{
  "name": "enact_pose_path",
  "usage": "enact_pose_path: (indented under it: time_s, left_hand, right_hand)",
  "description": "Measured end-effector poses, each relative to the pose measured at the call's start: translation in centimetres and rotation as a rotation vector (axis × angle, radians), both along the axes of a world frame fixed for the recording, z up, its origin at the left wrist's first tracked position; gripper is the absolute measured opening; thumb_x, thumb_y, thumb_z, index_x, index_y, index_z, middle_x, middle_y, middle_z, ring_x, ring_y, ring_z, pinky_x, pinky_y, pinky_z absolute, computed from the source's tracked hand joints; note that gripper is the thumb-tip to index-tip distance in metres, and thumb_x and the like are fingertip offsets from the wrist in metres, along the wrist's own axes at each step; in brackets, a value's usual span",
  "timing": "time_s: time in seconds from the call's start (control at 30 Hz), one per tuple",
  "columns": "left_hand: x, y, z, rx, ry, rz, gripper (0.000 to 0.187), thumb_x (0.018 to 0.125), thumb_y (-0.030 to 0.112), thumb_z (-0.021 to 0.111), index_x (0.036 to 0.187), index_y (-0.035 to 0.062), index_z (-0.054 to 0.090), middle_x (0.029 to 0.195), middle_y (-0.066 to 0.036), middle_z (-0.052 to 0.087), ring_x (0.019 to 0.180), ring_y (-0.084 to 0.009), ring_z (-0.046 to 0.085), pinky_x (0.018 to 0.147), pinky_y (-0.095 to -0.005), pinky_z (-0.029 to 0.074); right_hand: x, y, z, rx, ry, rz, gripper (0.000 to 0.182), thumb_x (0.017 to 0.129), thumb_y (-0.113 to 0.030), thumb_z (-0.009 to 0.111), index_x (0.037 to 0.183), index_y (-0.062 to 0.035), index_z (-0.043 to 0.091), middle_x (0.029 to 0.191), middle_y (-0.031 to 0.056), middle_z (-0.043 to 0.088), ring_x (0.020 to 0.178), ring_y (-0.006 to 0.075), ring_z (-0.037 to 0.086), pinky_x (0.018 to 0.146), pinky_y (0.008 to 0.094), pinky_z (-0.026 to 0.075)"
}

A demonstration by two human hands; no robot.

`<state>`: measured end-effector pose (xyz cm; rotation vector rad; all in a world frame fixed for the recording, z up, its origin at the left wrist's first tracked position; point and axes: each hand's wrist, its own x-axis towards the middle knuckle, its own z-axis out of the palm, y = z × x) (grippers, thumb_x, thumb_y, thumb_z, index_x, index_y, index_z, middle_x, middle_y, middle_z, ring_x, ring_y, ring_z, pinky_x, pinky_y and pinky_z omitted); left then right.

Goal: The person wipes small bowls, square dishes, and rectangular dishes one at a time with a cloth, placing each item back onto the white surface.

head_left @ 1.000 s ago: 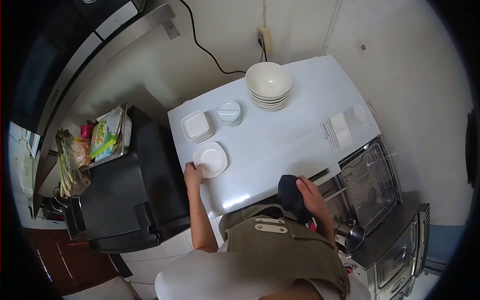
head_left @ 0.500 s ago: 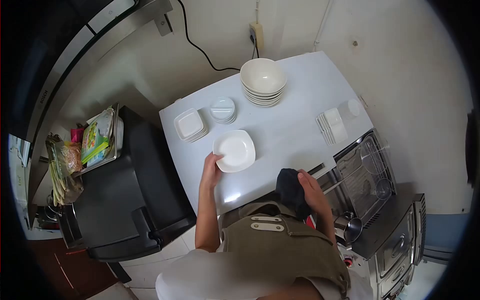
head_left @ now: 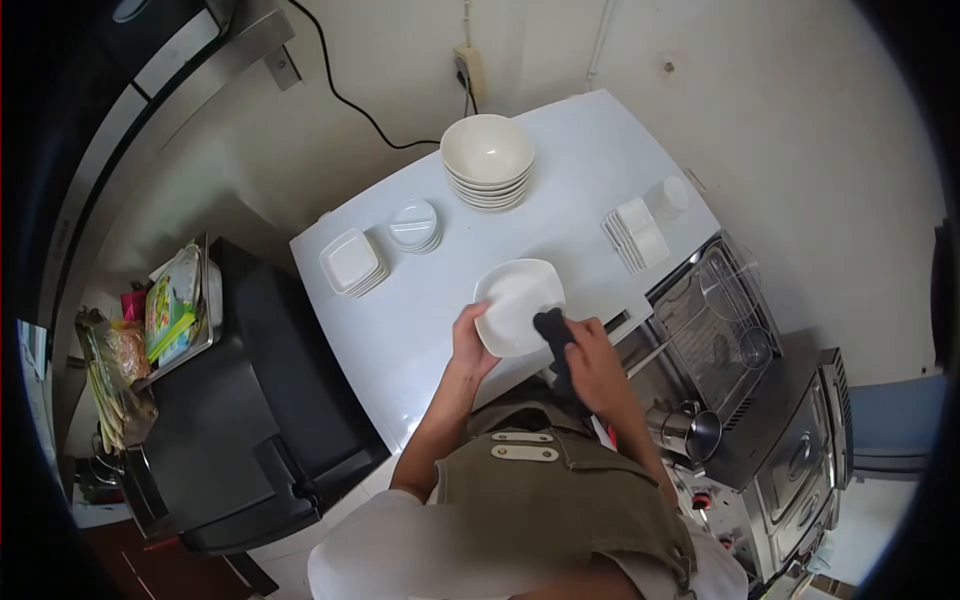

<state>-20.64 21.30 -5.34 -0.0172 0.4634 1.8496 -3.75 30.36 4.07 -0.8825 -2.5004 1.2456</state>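
My left hand (head_left: 474, 345) grips the left rim of a white square dish (head_left: 515, 295), thumb over its inside. The dish is held near my body, over the front of the white table (head_left: 380, 330). In my right hand (head_left: 597, 372) is a black cloth (head_left: 556, 338), bunched in the fingers, its top end at the dish's right edge. Behind the dish stand a stack of white bowls (head_left: 488, 160), a stack of small divided round dishes (head_left: 413, 226) and a stack of small square dishes (head_left: 351, 262).
Rectangular white dishes (head_left: 637, 235) stand on edge at the table's right, beside a white cup (head_left: 673, 196). A wire rack (head_left: 695, 310) and a metal pot (head_left: 690, 432) lie right of me. At left, packaged food sits in a tray (head_left: 212, 320) on a black appliance (head_left: 215, 430).
The left hand has brought the square dish rightward and closer to me. My right hand has raised the black cloth to the dish. The view has shifted slightly.
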Motion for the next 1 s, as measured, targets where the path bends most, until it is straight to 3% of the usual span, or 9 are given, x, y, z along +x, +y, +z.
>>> enact_pose_path:
  time_s: [0.03,0.2,0.33,0.37,0.47,0.67,0.73,0.87,1.0]
  left_hand:
    - [0.6,0.4,1.0,-0.03,0.143,0.038,0.063,0.079,0.033,0.052,0.132,0.0017,0.04,0.128,-0.018,0.049,0.117,-0.0308,0.05,0.098,-0.0436,0.042]
    - [2.8,1.4,3.6,0.031,0.522,-0.009,0.069,0.076,0.029,0.058,0.137,0.0059,0.035,0.132,-0.014,0.043,0.123,-0.0244,0.042,0.102,-0.0353,0.035]
    - [3.0,1.1,3.7,-0.006,0.4,-0.02,0.072,0.074,0.03,0.057,0.139,0.0067,0.033,0.134,-0.015,0.042,0.126,-0.0265,0.04,0.105,-0.036,0.033]
    - [3.2,1.1,3.4,-0.093,0.374,0.02,0.065,0.078,0.033,0.052,0.135,0.004,0.04,0.126,-0.015,0.052,0.115,-0.027,0.051,0.1,-0.0378,0.039]
    - [1.3,0.1,2.3,-0.181,0.192,-0.149,0.058,0.079,0.034,0.051,0.127,0.0024,0.047,0.118,-0.014,0.057,0.107,-0.0271,0.057,0.094,-0.0393,0.045]
    - [0.8,0.7,5.4,-0.206,0.422,0.024,0.056,0.078,0.034,0.051,0.123,0.0007,0.049,0.113,-0.016,0.059,0.1,-0.0276,0.06,0.088,-0.0384,0.048]
    - [0.6,1.3,6.4,-0.047,0.533,0.159,0.057,0.077,0.033,0.051,0.123,-0.0001,0.048,0.112,-0.016,0.059,0.099,-0.0284,0.06,0.088,-0.0379,0.048]
    - [0.8,1.6,6.6,-0.122,0.463,0.186,0.065,0.075,0.032,0.051,0.13,-0.0013,0.043,0.115,-0.018,0.057,0.101,-0.0285,0.059,0.09,-0.0369,0.047]
    - [2.3,3.0,7.0,-0.042,0.514,0.259,0.061,0.076,0.032,0.052,0.126,-0.0027,0.046,0.11,-0.015,0.059,0.097,-0.0279,0.06,0.088,-0.0366,0.048]
  right_hand:
    - [-0.2,-0.7,-0.8,0.103,-0.006,0.015,0.042,0.087,-0.012,0.049,0.124,0.0068,0.046,0.105,0.0216,0.046,0.09,0.0373,0.055,0.08,0.0403,0.048]
    - [-1.3,-2.9,-0.8,0.343,-0.283,-0.052,0.047,0.084,-0.011,0.052,0.128,0.0029,0.044,0.106,0.0211,0.044,0.088,0.0368,0.056,0.074,0.0417,0.05]
    - [-1.9,-2.4,-1.2,0.498,-0.291,-0.117,0.053,0.078,-0.009,0.058,0.128,0.0018,0.045,0.107,0.0222,0.043,0.09,0.0372,0.053,0.074,0.0422,0.049]
    - [-1.9,-2.2,-1.2,0.542,-0.252,-0.118,0.055,0.076,-0.009,0.059,0.129,0.001,0.045,0.108,0.0218,0.044,0.092,0.0362,0.052,0.073,0.0415,0.049]
    - [-2.3,-1.1,-0.3,0.744,-0.099,-0.024,0.058,0.075,-0.013,0.063,0.129,-0.002,0.045,0.105,0.0163,0.045,0.086,0.0315,0.052,0.067,0.0381,0.048]
    - [-2.2,-2.5,1.0,0.648,-0.244,-0.058,0.048,0.076,-0.016,0.062,0.121,-0.0003,0.054,0.103,0.0157,0.046,0.081,0.0278,0.055,0.063,0.036,0.05]
    - [-2.0,-2.9,2.0,0.49,-0.146,0.044,0.045,0.078,-0.014,0.059,0.121,0.0003,0.053,0.097,0.0167,0.044,0.078,0.031,0.058,0.062,0.0393,0.05]
    - [-1.4,-2.8,3.5,0.353,-0.049,0.131,0.044,0.08,-0.014,0.056,0.122,-0.0005,0.053,0.097,0.0173,0.045,0.077,0.031,0.059,0.061,0.0405,0.05]
    - [-1.4,-2.1,2.3,0.529,-0.148,-0.064,0.048,0.077,-0.017,0.062,0.122,-0.0015,0.052,0.1,0.0179,0.046,0.081,0.0324,0.059,0.062,0.0395,0.052]
